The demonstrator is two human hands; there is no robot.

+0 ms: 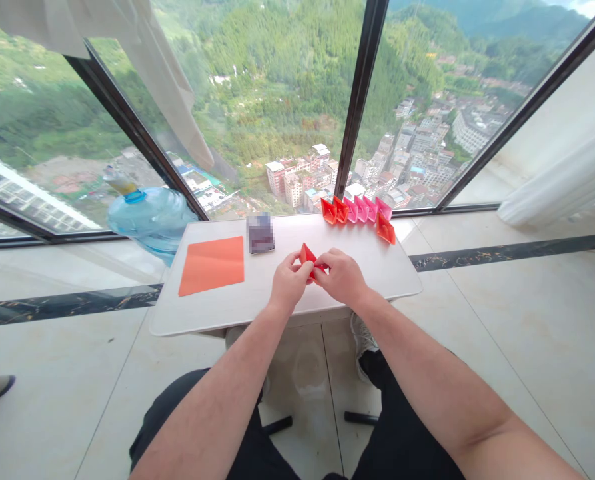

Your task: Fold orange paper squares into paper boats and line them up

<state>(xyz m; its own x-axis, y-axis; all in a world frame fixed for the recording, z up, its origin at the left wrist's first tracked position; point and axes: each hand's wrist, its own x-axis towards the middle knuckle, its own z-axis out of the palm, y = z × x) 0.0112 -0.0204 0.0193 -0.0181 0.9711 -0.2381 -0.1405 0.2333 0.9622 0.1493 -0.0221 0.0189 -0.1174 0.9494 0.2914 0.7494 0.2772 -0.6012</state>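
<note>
Over the middle of a small white table (pixel 227 308), both my hands grip one red folded paper boat (pixel 307 254). My left hand (pixel 290 280) pinches its left side between thumb and fingers. On its right side, my right hand (pixel 343 275) is closed with thumb and fingertips on the paper. The fingers hide its lower part. A row of folded paper boats, red-orange (pixel 328 211) at the left and pink (pixel 363 210) at the right, stands along the table's back edge. Another orange paper boat (pixel 386 230) sits just in front of the row's right end.
Orange paper sheets (pixel 212 267) lie flat at the table's left. Behind them is a dark, blurred-out object (pixel 261 233). A large blue water bottle (pixel 152 217) leans beyond the table's left corner. Tall windows with dark frames (pixel 360 100) rise behind the table.
</note>
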